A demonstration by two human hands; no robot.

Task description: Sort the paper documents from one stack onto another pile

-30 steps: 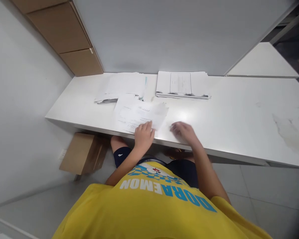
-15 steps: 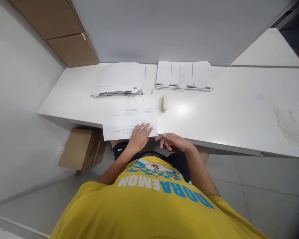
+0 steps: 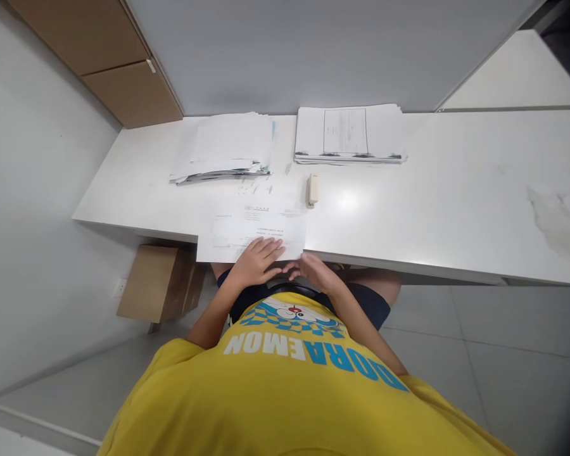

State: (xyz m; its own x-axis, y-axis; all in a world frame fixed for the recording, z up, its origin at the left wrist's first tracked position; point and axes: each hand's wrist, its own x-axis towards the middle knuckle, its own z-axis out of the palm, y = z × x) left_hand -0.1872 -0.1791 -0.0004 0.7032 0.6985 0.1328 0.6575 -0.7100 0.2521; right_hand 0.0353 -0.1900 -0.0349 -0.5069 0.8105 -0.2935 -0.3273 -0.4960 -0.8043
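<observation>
A printed sheet of paper (image 3: 251,231) lies at the near edge of the white desk (image 3: 408,209) and overhangs it slightly. My left hand (image 3: 256,261) rests flat on the sheet's near edge with its fingers stretched out. My right hand (image 3: 316,271) sits just off the desk edge beside the sheet's right corner, fingers curled and touching the left hand's fingertips; I cannot make out whether it pinches the paper. A small white stapler (image 3: 312,189) lies on the desk beyond the sheet.
Two stacks of papers lie at the back of the desk: a messy stack (image 3: 228,149) to the left and a neat stack (image 3: 348,134) to the right. A cardboard box (image 3: 154,282) stands under the desk. A grey partition rises behind.
The sheet was pulled toward the near edge of the desk, uncovering the stapler. My right hand drew back from the desk top to the edge beside my left hand.
</observation>
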